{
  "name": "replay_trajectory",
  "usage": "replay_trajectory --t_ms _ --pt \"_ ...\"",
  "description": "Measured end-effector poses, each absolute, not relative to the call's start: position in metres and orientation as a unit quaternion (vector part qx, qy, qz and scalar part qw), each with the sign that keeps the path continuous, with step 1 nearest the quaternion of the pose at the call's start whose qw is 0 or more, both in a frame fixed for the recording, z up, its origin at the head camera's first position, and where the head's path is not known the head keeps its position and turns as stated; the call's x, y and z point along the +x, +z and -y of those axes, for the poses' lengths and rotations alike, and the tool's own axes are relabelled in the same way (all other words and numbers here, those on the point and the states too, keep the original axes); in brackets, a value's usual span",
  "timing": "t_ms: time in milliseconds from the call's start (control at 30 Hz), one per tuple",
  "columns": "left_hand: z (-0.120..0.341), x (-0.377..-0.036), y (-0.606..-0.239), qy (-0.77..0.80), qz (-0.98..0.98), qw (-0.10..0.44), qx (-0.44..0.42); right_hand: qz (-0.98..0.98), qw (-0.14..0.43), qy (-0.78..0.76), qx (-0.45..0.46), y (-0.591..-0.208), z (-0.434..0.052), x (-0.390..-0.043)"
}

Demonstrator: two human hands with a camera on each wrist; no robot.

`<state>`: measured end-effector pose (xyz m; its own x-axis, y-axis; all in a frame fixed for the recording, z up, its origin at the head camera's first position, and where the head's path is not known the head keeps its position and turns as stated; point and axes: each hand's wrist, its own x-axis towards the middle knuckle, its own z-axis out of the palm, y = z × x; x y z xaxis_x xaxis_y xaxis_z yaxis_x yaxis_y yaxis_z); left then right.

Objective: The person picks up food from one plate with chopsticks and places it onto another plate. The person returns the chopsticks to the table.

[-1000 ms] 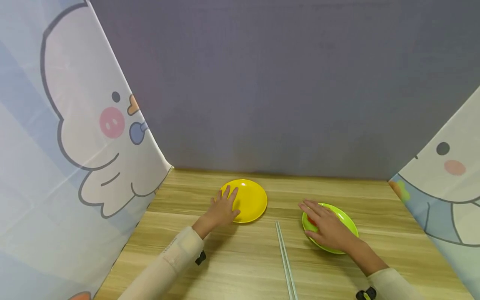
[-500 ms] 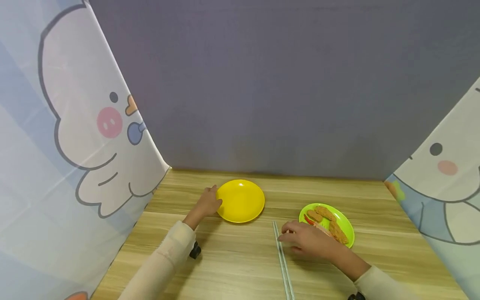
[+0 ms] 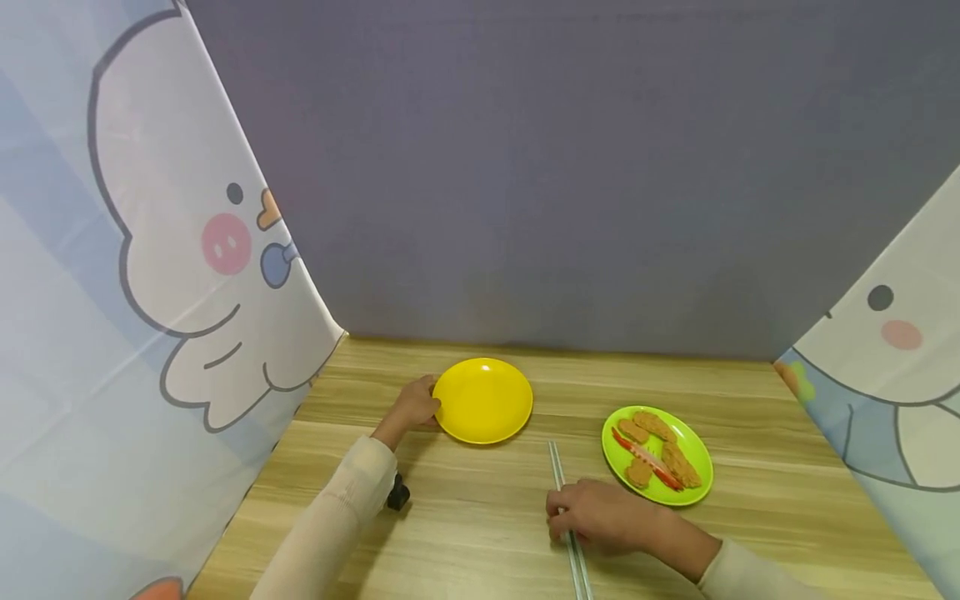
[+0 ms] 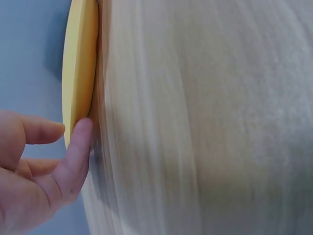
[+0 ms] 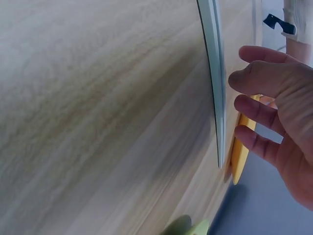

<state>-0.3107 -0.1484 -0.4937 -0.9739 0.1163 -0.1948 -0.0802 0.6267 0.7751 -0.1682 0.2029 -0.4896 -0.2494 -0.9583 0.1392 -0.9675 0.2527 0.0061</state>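
chopsticks: the pair of pale metal chopsticks (image 3: 567,517) lies on the wooden table (image 3: 465,533), pointing away from the person, between the two plates and nearer the front edge. In the right wrist view they (image 5: 215,83) run flat along the wood.

right hand: the right hand (image 3: 596,518) is down on the table, right over the middle of the chopsticks. In the wrist view the fingers (image 5: 257,110) are loosely bent just beside the sticks, not wrapped round them. I'd call it touching or about to touch, no real grip.

what changed there: a second ago that hand was spread over the green plate, half a second ago it was beside the far end of the sticks, and now it's further toward the person. So I'd guess the sticks are the thing in hand.

green plate: the green plate (image 3: 693,487) is uncovered now, showing breaded brown pieces (image 3: 663,442) and a red strip (image 3: 651,458). It sits just right of the sticks, apart from the hand.

left hand: the left hand (image 3: 414,404) holds the left rim of the yellow plate (image 3: 483,400), thumb (image 4: 78,147) against the edge, other fingers curled.

what changed there: a second ago it lay flat on the plate, since then it's at the rim. Plate hasn't really moved.
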Motion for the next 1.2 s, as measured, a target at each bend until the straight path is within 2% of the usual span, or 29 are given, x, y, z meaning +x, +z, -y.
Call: replay_trajectory --t_ms 633,1200 --pt "0.155 -0.317 -0.505 0.496 -0.860 0.119 -0.011 0.776 0.004 -0.003 0.631 -0.491 -0.202 -0.164" --pt "0.155 -0.320 -0.506 0.488 -0.863 0.131 -0.006 0.766 0.031 -0.099 0.635 -0.491 -0.188 -0.163"
